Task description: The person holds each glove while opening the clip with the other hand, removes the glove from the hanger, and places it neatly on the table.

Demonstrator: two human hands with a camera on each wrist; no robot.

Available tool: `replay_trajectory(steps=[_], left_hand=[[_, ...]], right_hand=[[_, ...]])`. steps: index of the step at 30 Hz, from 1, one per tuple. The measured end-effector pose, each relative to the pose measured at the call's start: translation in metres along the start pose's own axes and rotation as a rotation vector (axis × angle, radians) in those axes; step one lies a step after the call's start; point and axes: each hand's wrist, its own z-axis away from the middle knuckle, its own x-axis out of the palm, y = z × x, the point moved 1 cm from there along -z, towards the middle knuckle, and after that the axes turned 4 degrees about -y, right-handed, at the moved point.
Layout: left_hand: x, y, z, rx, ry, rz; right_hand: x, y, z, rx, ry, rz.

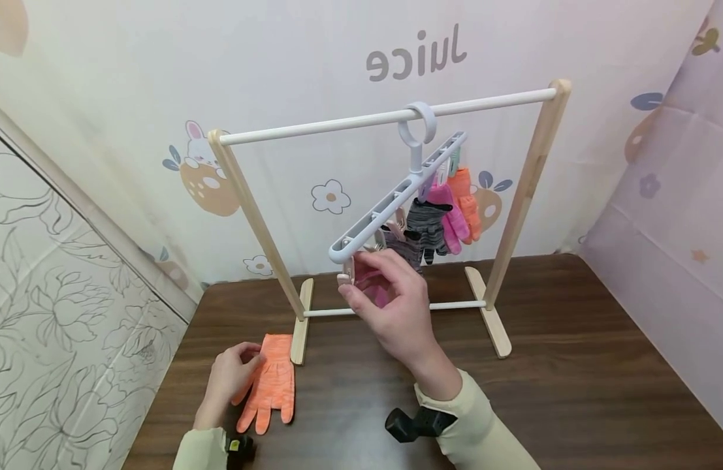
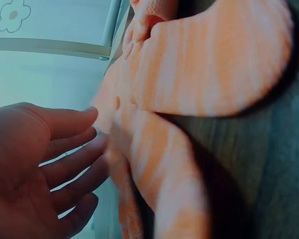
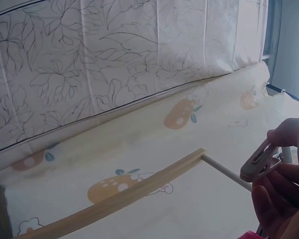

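Note:
An orange glove [image 1: 273,382] lies flat on the brown table [image 1: 573,372] by the left foot of a wooden rack [image 1: 249,209]. My left hand [image 1: 248,359] rests at its left edge; in the left wrist view the fingers [image 2: 84,144] are loosely straight and touch the orange glove [image 2: 189,74]. A white clip hanger [image 1: 396,196] hangs tilted from the rack's white bar. My right hand [image 1: 352,277] pinches a beige clip [image 1: 345,274] at the hanger's low near end, seen also as the clip [image 3: 259,159]. A pink glove [image 1: 375,292] shows behind that hand.
Further along the hanger hang a grey striped glove [image 1: 426,225], another pink glove [image 1: 449,215] and an orange glove [image 1: 467,199]. Patterned cloth walls close in the back and both sides. The rack's feet and lower white rod [image 1: 455,305] stand mid-table.

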Motion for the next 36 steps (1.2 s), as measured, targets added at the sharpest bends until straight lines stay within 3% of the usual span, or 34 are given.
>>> replay_trajectory(steps=[8,16,25,36], left_hand=[[-0.002,0.005,0.003,0.028,0.055,0.008],[-0.007,0.017,0.005,0.082,0.109,0.019],[-0.011,0.043,0.008,0.168,0.116,0.05],[-0.013,0.081,0.006,0.29,0.158,0.059]], right_hand=[[-0.001,-0.001,0.0,-0.03,0.013,0.053],[-0.001,-0.003,0.003,-0.01,0.01,-0.013],[-0.004,-0.003,0.003,-0.023,0.017,0.039],[-0.005,-0.001,0.004,-0.033,0.02,0.009]])
